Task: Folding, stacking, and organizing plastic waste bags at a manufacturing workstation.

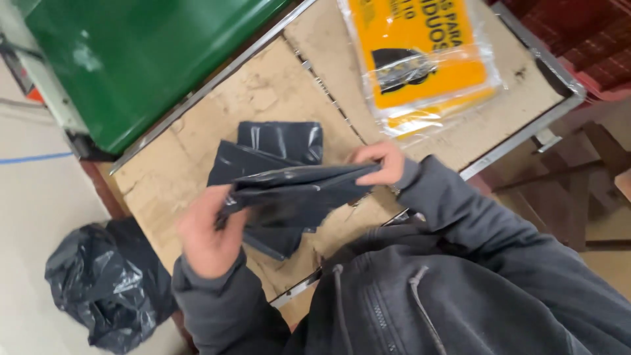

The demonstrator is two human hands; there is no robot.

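Both hands hold one folded dark plastic bag (296,190) above a worn table. My left hand (207,233) grips its lower left end, blurred by motion. My right hand (381,161) pinches its upper right edge. Under the held bag lies a small pile of more folded dark bags (279,141) on the tabletop (263,85). My grey hooded sleeves and chest fill the lower right.
A clear packet of yellow printed bags (420,59) lies at the table's far end. A green bin (144,59) stands along the table's left side. A filled black rubbish bag (105,283) sits on the floor. The table has a metal rim (526,125); red crates are beyond it.
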